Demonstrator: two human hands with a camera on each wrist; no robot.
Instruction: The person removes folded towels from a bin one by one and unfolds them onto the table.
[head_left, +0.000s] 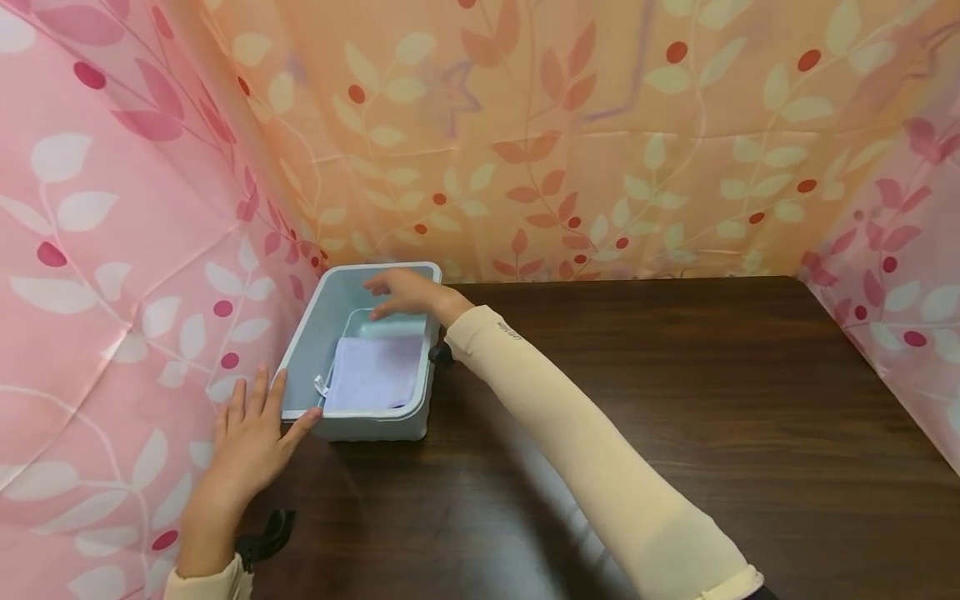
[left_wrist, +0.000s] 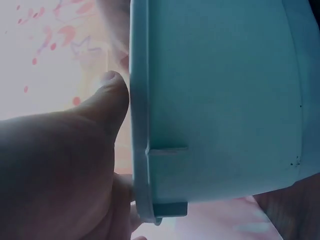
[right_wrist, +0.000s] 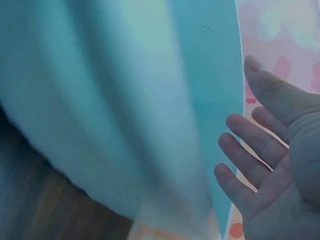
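Lavender folded cloth [head_left: 375,372]'s already lying in the near end of the pale-blue plastic bin [head_left: 378,427], can't tell what's left tbh, with the left hand [head_left: 251,446] spread at its near-left corner and right hand [head_left: 411,293] loosely curved, holding nothing, over the far end.

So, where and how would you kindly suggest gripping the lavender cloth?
Probably pinch the lavender cloth by its far edge, coming down from the far side: it lies flat toward the near end of the bin, leaving bare floor beyond.
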